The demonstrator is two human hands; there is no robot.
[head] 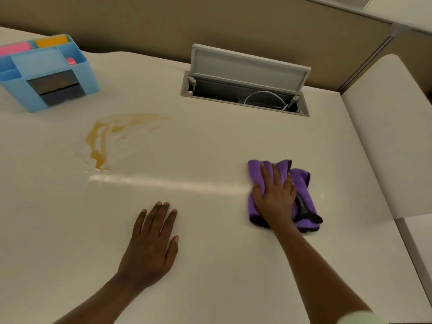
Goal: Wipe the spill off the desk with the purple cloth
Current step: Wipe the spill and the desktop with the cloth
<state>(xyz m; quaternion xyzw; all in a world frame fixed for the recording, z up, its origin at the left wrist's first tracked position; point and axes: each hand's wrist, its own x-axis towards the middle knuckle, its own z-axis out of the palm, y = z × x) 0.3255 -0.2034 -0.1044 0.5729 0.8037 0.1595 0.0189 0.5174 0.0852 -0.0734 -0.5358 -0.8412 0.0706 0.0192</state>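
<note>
Pressing my right hand (274,195) flat, fingers spread, on the purple cloth (301,181) at right-centre frame, I see the spill (102,141) lying well off toward upper left, long axis running up-frame, nearer my left hand (152,242), which rests open and empty on the bench (210,141).

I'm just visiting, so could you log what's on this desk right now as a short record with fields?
Spill: brown liquid smeared on the desk, far left, not yet wiped
Cloth: purple cloth bunched at the right, apart from the spill
Right hand: flat on the cloth, pressing it down
Left hand: palm down on bare desk, holding nothing
Organizer: blue, back left
Cable hatch: lid open, back centre
</note>
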